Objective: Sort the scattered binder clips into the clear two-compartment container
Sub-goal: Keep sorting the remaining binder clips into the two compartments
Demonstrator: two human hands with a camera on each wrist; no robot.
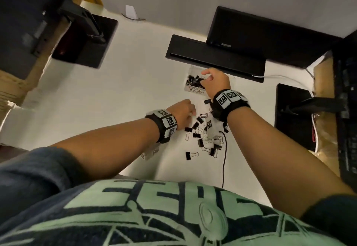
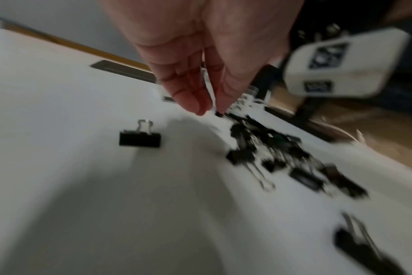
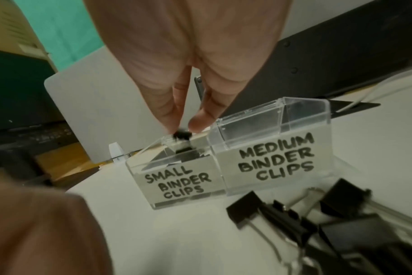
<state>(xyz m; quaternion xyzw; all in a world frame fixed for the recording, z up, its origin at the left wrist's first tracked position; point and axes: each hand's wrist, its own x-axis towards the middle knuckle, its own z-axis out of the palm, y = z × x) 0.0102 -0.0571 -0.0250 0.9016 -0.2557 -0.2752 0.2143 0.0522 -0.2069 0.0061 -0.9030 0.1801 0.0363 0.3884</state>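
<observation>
Placement of a small black binder clip [image 3: 182, 134] is the step in hand. The right hand [image 1: 216, 80] is over the clear plastic two-compartment container [image 3: 266, 119], which stands on the white desk surface [image 1: 135, 95] in front of a flat black monitor base [image 1: 214, 57]. The clip is directly above the compartment labelled SMALL BINDER CLIPS [image 3: 179, 181], which already holds several black clips. The compartment labelled MEDIUM BINDER CLIPS [image 3: 276, 158] appears empty.

Right fingers: thumb and forefinger tips [image 3: 200, 122] are close together, with the clip between them at the compartment rim. The clip image is blurred, so whether it is pinched or just released cannot be told.

Left hand [image 1: 182, 110]: it reaches down at the near-left edge of the scattered black binder clips [image 1: 201, 135], which lie on the desk between the two forearms. In the left wrist view the fingers [image 2: 195, 104] are nearly straight and bunched together, thumb close alongside, tips just above the desk beside the pile. Motion blur prevents confirming whether a clip is held.

Judged next move: the left hand needs a firm pinch on one clip from the pile, a size check, then transfer to the matching compartment. The larger clips [image 3: 266, 212] near the container belong in the medium side.
</observation>
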